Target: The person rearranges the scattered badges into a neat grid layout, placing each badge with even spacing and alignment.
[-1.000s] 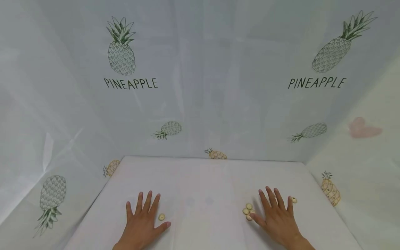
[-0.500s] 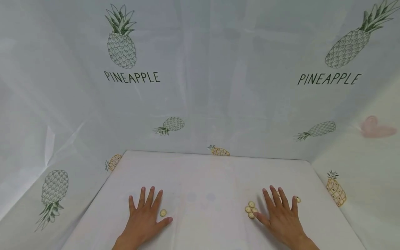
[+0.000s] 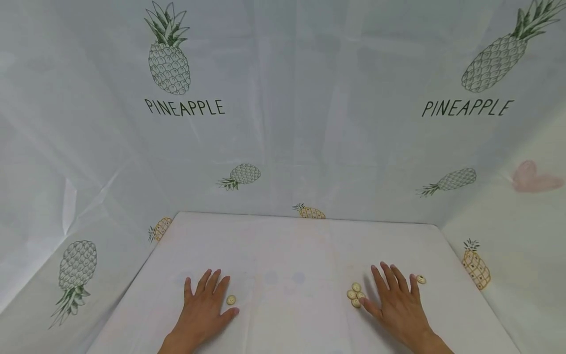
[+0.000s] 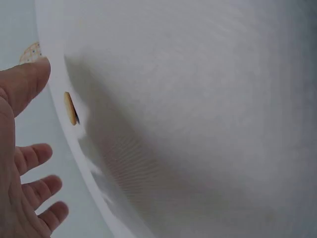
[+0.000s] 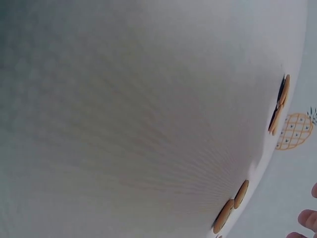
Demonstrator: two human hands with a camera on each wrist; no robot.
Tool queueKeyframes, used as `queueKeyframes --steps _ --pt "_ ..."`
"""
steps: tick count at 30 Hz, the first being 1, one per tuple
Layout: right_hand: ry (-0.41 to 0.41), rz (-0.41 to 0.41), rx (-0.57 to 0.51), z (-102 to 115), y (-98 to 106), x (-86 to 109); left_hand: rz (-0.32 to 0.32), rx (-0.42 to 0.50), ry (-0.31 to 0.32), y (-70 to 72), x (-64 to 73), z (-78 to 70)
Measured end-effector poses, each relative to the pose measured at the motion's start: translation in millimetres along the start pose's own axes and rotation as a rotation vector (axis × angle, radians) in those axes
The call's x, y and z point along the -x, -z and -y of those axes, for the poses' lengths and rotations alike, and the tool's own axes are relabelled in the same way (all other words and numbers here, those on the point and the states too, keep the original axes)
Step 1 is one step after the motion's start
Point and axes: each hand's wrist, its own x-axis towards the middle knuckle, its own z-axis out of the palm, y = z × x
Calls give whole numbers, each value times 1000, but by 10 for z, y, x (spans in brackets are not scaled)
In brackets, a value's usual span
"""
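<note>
In the head view, my left hand [image 3: 201, 309] is at the left of the white tabletop, fingers spread and slightly bent. One round pale-yellow button [image 3: 231, 300] lies between its index finger and thumb, touched by neither. The left wrist view shows that button [image 4: 70, 108] edge-on beside the hand [image 4: 20, 148], which casts a shadow. My right hand [image 3: 398, 307] is spread at the right, holding nothing. A cluster of several buttons [image 3: 356, 287] lies by its thumb, and another button [image 3: 421, 279] lies beyond its little finger. More buttons [image 5: 241, 194] appear in the right wrist view.
A white cloth printed with pineapples [image 3: 169, 69] hangs behind and at both sides of the white tabletop [image 3: 287, 255]. A pink heart print [image 3: 535, 177] is on the right side. The bare tabletop stretches between the hands.
The head view has shifted, mostly between the first two frames. My left fingers have bent and drawn back slightly. My right hand is nearly still, and the buttons keep their places on the table.
</note>
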Motion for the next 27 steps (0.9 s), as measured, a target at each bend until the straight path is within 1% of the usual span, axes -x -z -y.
queueKeyframes --steps 2,4,7,11,18,22,27 --pt "15 -30 -10 -4 -7 -3 -5 -2 -5 -16 -1 4" --pt "28 -55 -19 -4 -12 -4 5 9 -5 -35 -8 12" --pt "48 -85 -15 -16 -34 -2 44 42 16 -65 -21 28" --pt "73 -104 -7 -38 -54 -5 86 89 50 -95 -46 47" --pt "108 -115 -44 -67 -61 -19 109 177 60 -117 -80 46" --pt "119 -101 -64 -51 -78 -35 119 200 65 -124 -82 33" --pt "128 -71 -82 23 -100 -81 132 220 72 -124 -80 16"
